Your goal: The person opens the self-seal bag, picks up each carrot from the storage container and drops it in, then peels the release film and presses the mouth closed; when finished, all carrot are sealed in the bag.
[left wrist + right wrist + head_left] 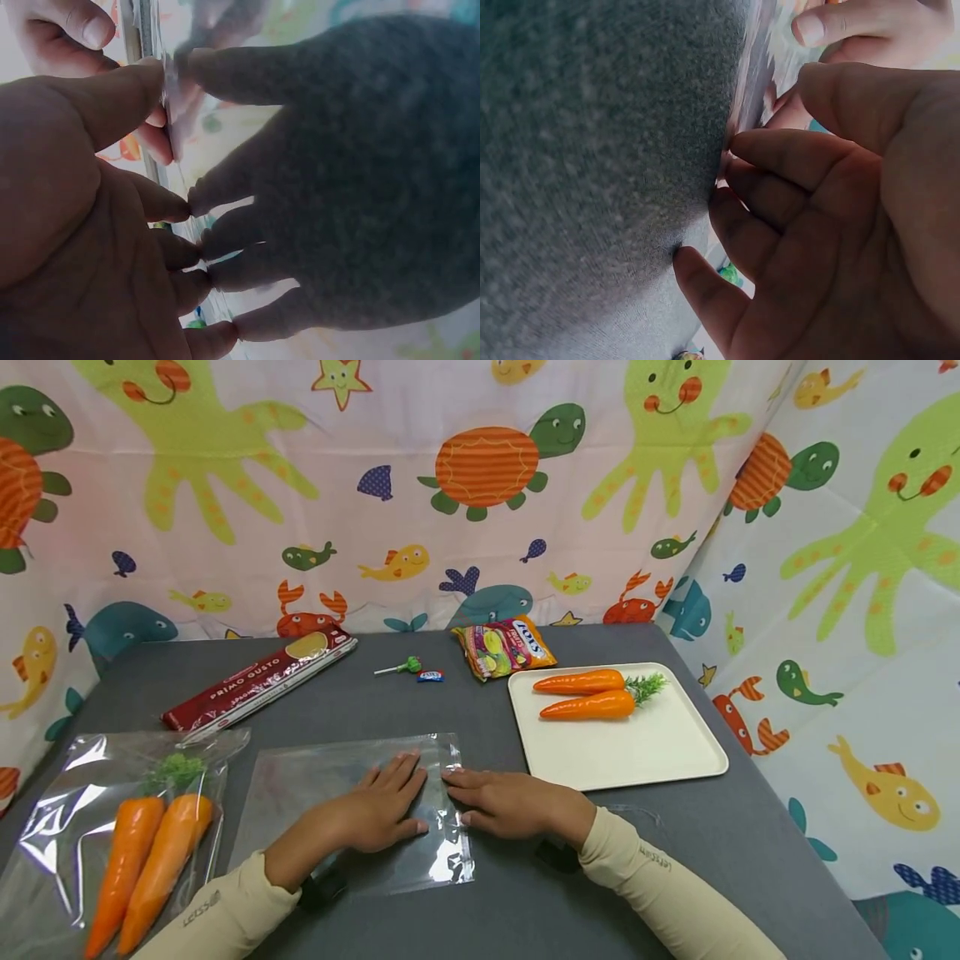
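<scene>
A flat, clear plastic bag [300, 789] lies on the grey table in front of me. My left hand [382, 806] rests on it with fingers spread, near its right edge. In the left wrist view, the fingertips of the left hand [90, 202] meet their reflections in the shiny film. My right hand [510, 802] touches the bag's right edge strip from the other side, its fingers extended and slightly bent. The right wrist view shows the right hand [802, 195] palm down, fingertips at the bag's edge and on the grey cloth. Neither hand grips anything.
At left, another clear bag [52, 827] holds two carrots [161, 860]. A cream tray [637, 752] at right bears two carrots [588, 706]. Behind are a red spaghetti packet [262, 681], a lollipop [412, 665], a small blue-wrapped sweet [431, 677] and a candy bag [504, 647].
</scene>
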A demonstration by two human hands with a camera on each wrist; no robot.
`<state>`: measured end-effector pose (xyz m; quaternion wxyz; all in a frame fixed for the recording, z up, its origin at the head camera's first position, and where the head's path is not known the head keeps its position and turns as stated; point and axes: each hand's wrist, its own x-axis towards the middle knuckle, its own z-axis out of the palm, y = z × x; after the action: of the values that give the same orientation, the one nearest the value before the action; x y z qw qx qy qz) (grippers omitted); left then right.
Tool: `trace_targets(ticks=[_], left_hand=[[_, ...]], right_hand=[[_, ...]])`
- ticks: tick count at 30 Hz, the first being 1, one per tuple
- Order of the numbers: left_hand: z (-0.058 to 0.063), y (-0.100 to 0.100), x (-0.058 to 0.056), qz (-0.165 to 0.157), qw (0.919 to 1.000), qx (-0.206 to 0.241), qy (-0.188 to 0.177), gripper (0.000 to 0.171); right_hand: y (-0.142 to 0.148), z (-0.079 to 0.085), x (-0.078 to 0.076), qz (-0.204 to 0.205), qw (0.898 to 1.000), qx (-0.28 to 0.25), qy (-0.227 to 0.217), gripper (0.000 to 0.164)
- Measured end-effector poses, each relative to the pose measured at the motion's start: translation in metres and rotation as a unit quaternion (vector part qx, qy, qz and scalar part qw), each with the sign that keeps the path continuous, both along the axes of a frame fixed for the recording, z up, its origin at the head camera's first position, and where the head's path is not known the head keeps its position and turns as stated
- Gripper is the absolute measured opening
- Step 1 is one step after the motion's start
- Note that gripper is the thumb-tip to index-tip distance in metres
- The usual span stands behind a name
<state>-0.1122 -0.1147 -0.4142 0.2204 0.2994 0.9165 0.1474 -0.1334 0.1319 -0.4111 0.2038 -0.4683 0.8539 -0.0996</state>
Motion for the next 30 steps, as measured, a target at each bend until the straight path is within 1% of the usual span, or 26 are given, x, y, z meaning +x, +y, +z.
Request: trace_targets(ticks=[4,7,10,12,16,18,20,22,27,30], left_hand=[[-0.001,0.001,0.000,-0.004,0.9996,-0.016,0.022,0.075],[-0.002,0.000,0.001,-0.007,0.9992,-0.020,0.035,0.075],[-0.003,-0.002,0.002,-0.008,0.9987,-0.018,0.046,0.075],[-0.003,-0.003,0.002,-0.008,0.9987,-0.015,0.047,0.074],[-0.003,-0.006,0.002,-0.004,0.9994,-0.008,0.034,0.072],[-0.005,-0.007,0.000,-0.004,0.9992,0.001,0.040,0.069],[-0.006,-0.007,-0.001,-0.009,0.9981,0.013,0.059,0.064],[-0.008,-0.006,-0.004,-0.017,0.9956,0.024,0.089,0.058],[-0.011,-0.003,-0.005,-0.033,0.9845,0.025,0.170,0.043],[-0.011,-0.002,-0.006,-0.042,0.9773,0.033,0.205,0.030]], right_hand=[[0.001,0.000,-0.001,0.010,1.000,0.005,0.020,0.051],[0.001,0.001,-0.001,0.010,1.000,0.008,0.018,0.051],[0.001,0.001,-0.003,0.006,1.000,0.010,0.006,0.050],[0.001,0.000,-0.003,0.003,1.000,0.009,-0.001,0.050],[0.002,0.000,-0.004,0.000,1.000,0.010,-0.010,0.050],[0.003,0.001,-0.004,-0.001,1.000,0.009,-0.009,0.050],[0.002,0.002,-0.003,-0.001,1.000,0.006,-0.005,0.050],[0.001,0.003,-0.003,0.002,1.000,0.003,0.003,0.050],[-0.002,0.005,-0.003,0.002,1.000,-0.004,0.012,0.048],[-0.003,0.005,-0.003,-0.005,1.000,-0.004,0.004,0.049]])
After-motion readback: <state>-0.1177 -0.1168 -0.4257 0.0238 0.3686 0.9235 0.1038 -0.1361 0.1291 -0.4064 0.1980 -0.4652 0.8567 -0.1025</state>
